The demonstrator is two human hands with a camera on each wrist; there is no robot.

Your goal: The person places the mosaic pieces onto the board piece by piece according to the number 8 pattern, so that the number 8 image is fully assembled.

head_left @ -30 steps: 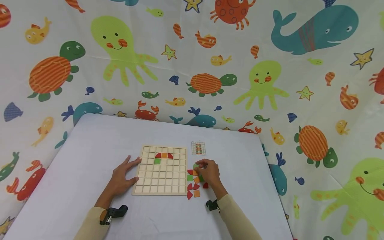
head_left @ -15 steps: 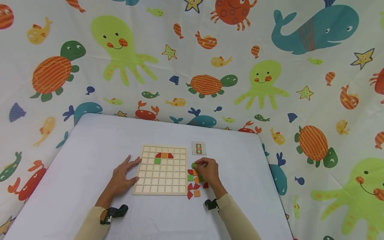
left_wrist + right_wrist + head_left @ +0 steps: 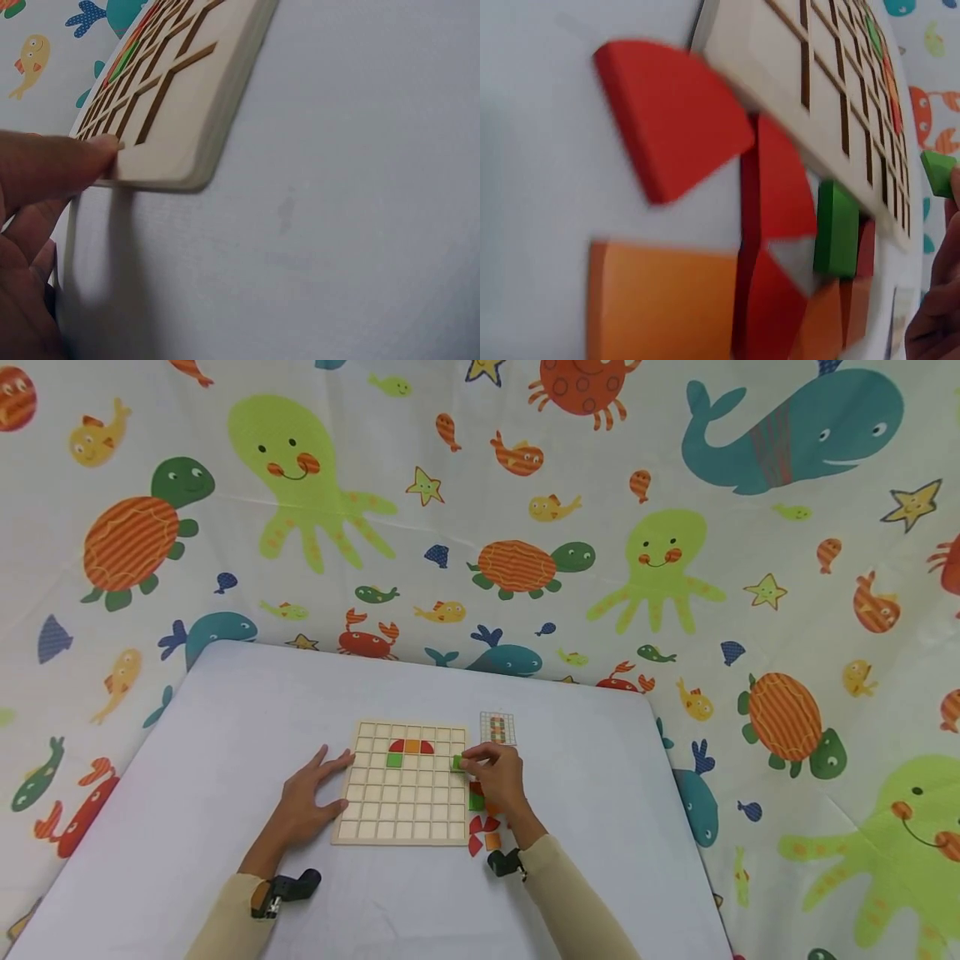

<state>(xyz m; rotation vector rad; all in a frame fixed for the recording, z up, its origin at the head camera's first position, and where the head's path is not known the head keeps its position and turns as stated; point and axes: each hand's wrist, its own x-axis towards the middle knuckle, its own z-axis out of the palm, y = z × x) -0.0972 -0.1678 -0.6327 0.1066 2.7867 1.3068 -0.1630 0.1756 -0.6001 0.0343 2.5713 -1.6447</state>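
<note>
A wooden grid board (image 3: 397,842) lies flat on the white table. In its upper rows sit two red quarter-round pieces, an orange square (image 3: 412,747) between them, and a green square (image 3: 393,761) below the left red one. My left hand (image 3: 300,802) rests at the board's left edge, fingers spread and thumb tip touching the rim, as the left wrist view also shows. My right hand (image 3: 501,777) pinches another green square (image 3: 937,174) between thumb and fingers, over the board's right edge in the head view.
Right of the board lie loose pieces: red quarter-rounds (image 3: 675,112), orange squares (image 3: 664,300) and a green square (image 3: 837,227), partly hidden by my right hand in the head view. A small pattern card (image 3: 497,727) lies behind. A sea-animal curtain (image 3: 450,527) hangs beyond the table.
My right hand has picked the green square up from the loose pieces and carried it left to the board's right edge. My left hand has stayed at the board.
</note>
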